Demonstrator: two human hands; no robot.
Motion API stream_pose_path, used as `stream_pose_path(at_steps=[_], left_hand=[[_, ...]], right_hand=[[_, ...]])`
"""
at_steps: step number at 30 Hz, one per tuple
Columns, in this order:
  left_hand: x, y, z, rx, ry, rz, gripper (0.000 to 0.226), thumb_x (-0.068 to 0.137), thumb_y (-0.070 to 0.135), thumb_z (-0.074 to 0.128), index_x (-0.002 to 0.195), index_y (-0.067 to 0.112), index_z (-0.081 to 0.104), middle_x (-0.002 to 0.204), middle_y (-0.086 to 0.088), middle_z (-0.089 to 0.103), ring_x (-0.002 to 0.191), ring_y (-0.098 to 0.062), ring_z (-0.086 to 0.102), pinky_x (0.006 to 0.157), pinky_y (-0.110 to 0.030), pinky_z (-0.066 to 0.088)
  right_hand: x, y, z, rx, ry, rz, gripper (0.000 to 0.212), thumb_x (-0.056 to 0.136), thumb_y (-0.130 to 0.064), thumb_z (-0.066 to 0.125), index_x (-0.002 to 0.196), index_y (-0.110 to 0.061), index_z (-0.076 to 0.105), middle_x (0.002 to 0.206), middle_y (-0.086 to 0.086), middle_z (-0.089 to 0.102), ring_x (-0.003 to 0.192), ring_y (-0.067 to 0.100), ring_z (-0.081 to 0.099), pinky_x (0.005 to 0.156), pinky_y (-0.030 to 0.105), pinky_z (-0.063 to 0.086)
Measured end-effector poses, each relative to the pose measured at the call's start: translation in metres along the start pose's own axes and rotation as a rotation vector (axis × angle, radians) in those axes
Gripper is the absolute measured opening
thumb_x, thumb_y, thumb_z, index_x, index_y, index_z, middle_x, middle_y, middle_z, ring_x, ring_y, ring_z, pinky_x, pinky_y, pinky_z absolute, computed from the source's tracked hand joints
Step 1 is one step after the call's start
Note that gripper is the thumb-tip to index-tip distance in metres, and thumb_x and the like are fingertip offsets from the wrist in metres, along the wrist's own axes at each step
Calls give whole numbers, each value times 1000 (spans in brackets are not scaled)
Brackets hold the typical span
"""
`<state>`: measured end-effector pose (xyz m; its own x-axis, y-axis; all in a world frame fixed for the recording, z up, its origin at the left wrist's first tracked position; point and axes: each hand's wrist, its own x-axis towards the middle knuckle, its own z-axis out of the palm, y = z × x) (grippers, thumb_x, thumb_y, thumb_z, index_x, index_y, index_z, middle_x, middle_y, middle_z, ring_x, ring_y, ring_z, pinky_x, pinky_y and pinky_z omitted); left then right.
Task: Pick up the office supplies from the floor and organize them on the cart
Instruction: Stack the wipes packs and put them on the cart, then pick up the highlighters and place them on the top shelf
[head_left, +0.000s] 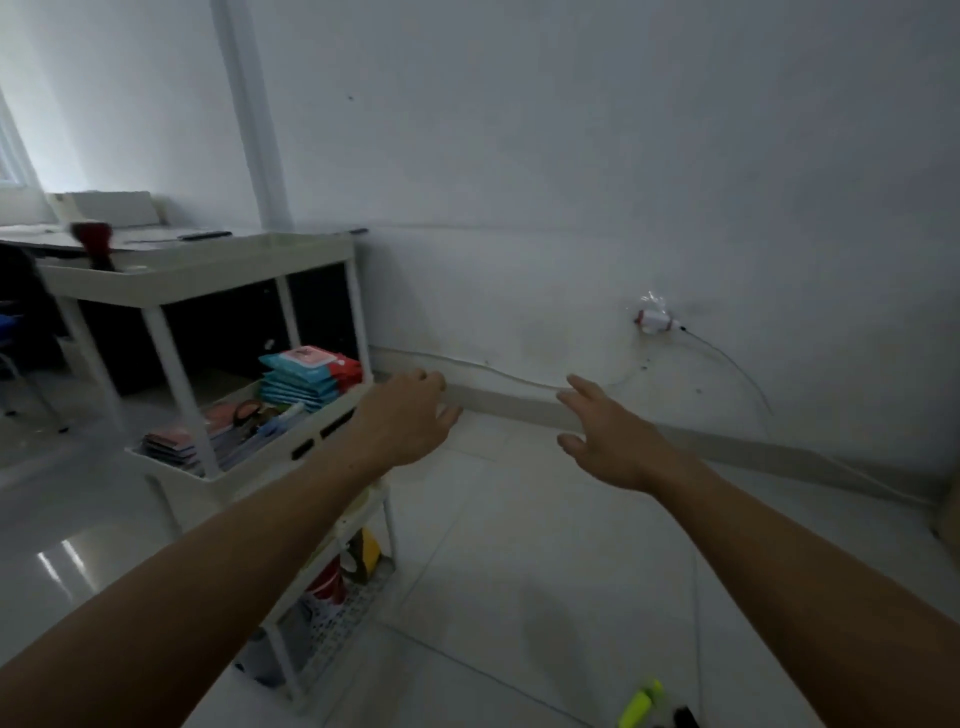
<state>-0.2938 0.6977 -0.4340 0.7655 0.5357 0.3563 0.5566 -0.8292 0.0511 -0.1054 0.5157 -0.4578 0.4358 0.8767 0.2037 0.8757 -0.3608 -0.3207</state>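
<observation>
White three-tier cart holds teal packets and scissors.

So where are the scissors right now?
On the cart's middle shelf, left of the left hand, the scissors lie beside the stack of teal packets.

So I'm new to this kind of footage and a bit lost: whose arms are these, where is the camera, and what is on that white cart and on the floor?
There is one picture, taken by a wide-angle camera worn on a person's head, looking forward and down. The two bare arms are that person's own. The left hand and right hand are both open and hold nothing. To the left stands the white cart. Its middle shelf holds a stack of teal packets, scissors and some booklets. The lower shelf holds more items, too dim to name. At the bottom edge, on the tiled floor, lies a yellow-green highlighter, not yet picked up.
</observation>
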Motion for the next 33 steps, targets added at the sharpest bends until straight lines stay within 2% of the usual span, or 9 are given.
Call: stream_pose_path(at_steps=[2,7,12,18,23,25,28,31,33], left_hand=[[-1,27,15,-43,-44,12,47,99,51,40,124,14,56,122,-8,60,109,-26,58,91,-39,49],[-11,88,90,-103,-120,-27,54,95,62,40,124,20,57,123,-1,63,108,-22,60,93,-41,49],[-31,121,178,-34,-216,-30,54,94,65,38,124,24,57,121,2,63,106,-21,60,89,-39,48],[-83,145,268,-60,-308,-113,51,94,64,41,121,24,59,118,1,65,103,-22,61,88,-40,48],[-141,181,352,-217,-440,-51,27,92,50,53,104,29,64,110,2,69,100,-22,64,90,-40,52],[-169,203,388,-271,-562,48,18,91,40,58,101,28,66,108,2,71,100,-21,65,89,-39,53],[-208,238,433,-277,-690,105,20,92,35,58,108,27,68,119,-1,66,111,-24,61,94,-40,50],[-237,264,467,-95,-752,182,37,93,35,56,128,25,57,134,-3,52,124,-26,50,101,-40,37],[-247,274,481,28,-762,246,40,90,34,59,128,22,54,131,-6,49,121,-29,50,98,-42,35]], right_hand=[[-19,30,-1,9,13,59,62,99,-36,51,154,-18,28,165,-8,8,146,20,27,114,43,32],[-58,114,35,-30,-88,154,61,101,-38,49,154,-18,27,165,-3,13,148,21,23,117,41,28],[-79,196,100,-87,-235,199,57,101,-40,48,151,-18,34,161,-4,22,141,21,35,112,43,34],[-119,266,184,-163,-504,204,52,102,-39,46,146,-13,41,151,7,41,136,25,40,110,37,35],[-187,295,264,-311,-751,115,40,102,-34,47,138,-18,50,138,8,52,122,26,52,99,37,45],[-212,305,294,-419,-737,38,33,99,-31,46,130,-22,55,128,8,58,111,28,59,91,38,50],[-239,311,309,-551,-629,-132,24,96,-32,45,113,-23,61,113,7,62,98,29,63,73,30,43],[-247,311,312,-307,-623,-110,14,98,-33,46,92,-26,56,93,3,59,80,23,54,67,32,42],[-254,309,320,-177,-676,-143,11,98,-32,48,91,-27,56,86,-4,55,81,20,54,71,35,48]])
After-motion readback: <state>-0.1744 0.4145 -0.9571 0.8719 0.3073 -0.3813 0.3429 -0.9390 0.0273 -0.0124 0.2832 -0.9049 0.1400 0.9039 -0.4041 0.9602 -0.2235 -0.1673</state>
